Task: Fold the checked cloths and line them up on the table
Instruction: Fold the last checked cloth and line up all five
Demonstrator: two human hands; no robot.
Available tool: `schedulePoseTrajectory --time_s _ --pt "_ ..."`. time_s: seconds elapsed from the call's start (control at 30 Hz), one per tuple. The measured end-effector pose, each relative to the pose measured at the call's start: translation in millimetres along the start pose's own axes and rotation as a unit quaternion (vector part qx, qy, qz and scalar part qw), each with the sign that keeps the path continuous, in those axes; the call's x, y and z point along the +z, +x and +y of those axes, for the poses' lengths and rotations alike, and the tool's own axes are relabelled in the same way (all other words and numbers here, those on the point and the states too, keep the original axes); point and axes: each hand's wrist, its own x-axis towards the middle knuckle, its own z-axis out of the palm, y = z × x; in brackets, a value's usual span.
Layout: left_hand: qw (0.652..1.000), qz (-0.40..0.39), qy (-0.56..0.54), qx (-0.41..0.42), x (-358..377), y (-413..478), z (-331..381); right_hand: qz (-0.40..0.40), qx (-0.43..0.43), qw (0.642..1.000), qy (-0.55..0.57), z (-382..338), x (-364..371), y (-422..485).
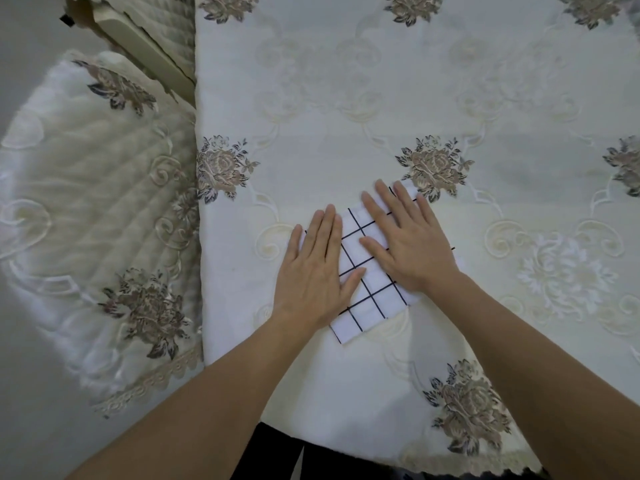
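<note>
A white cloth with a black checked grid lies folded into a small rectangle on the table, turned at a slant. My left hand presses flat on its left part with straight fingers. My right hand lies flat on its upper right part, fingers spread. Much of the cloth is hidden under both palms. No other checked cloth is in view.
The table wears a cream embroidered tablecloth with brown flower motifs. Its left edge runs down near the cloth, its front edge lies close to me. A chair with a matching quilted cover stands at the left.
</note>
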Motion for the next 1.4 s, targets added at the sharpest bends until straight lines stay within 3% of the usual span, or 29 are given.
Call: schedulePoseTrajectory --time_s 0.2,0.37,0.6,0.77,0.97,1.4 --pt "1.0 -0.013 0.01 -0.025 -5 -3 2 -0.008 0.013 1.0 -0.007 -2 -3 -1" --pt "0.999 -0.026 -0.003 0.035 -4 -24 27 0.018 0.045 0.999 0.01 -19 -2 -25" --pt "0.999 -0.043 -0.018 0.005 1 -34 19 -0.02 0.046 0.999 0.0 -1 -3 -32" --pt "0.999 -0.039 -0.024 -0.014 -9 -32 16 -0.002 0.103 0.994 0.02 6 -6 -25" --pt "0.999 -0.03 -0.024 0.029 -4 3 9 -0.004 0.017 1.0 -0.003 -4 -4 -1" --pt "0.998 -0.064 -0.016 0.006 -14 -1 0 -0.027 0.052 0.998 0.018 30 -15 4"
